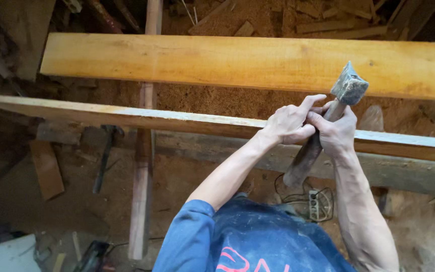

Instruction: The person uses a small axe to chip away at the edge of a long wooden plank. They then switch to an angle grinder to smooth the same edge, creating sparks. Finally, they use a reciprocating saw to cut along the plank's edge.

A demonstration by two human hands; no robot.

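Head view looks down over the person's blue-sleeved shoulders to both hands meeting at the near edge of a long plank that runs across the frame. The right hand is closed around the wooden handle of a hammer, gripping it high, just under the dark metal head, so the head stands up above the knuckles and the rest of the handle hangs down and back toward the body. A grip that close to the head looks suited to short, controlled taps more than full swings. The left hand is curled beside it, touching the right hand's fingers, its index finger stretched toward the hammer's neck; whether it pinches something small, such as a nail, I cannot tell, since the fingers cover that spot. Both hands sit right over the plank's upper edge, which probably steadies them.

Beyond lies a wider, yellower board, parallel and a little farther away, with the hammer head overlapping its lower edge in this view. Below, the sawdust-covered floor carries offcuts, a thin upright strip of wood, and a power strip with its cable near the person's right elbow.
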